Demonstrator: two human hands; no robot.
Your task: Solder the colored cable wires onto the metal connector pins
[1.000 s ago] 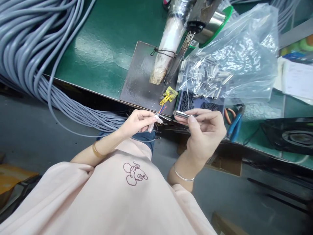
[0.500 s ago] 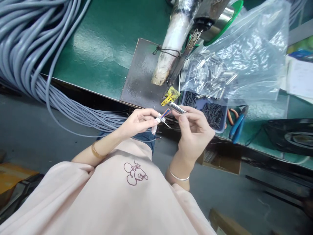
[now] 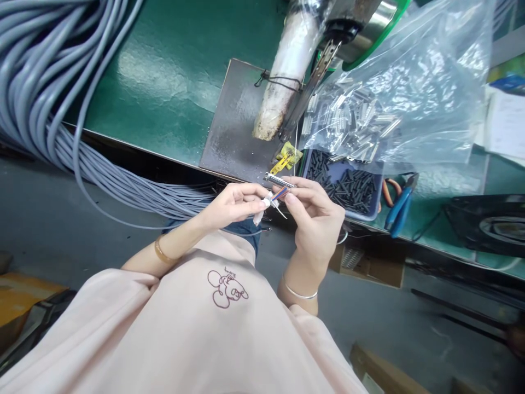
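My left hand pinches the stripped end of a cable, from which thin coloured wires in orange, blue and red fan out to the right. A single pale wire sticks out below them. My right hand is closed on a silver multi-pin connector, holding it just above the coloured wires. The thumb and a fingertip of that hand meet the wire ends. Behind the connector, a yellow clip sits by the edge of the dark metal plate.
A wrapped white tube and a metal holder angle down over the plate. To the right stand a blue bin of black pieces, a clear bag over metal connectors, and pliers. Grey cable coils hang at the left.
My right hand has moved left and brought the connector above the wires, its fingers now at the wire ends. My left hand has stayed almost still.
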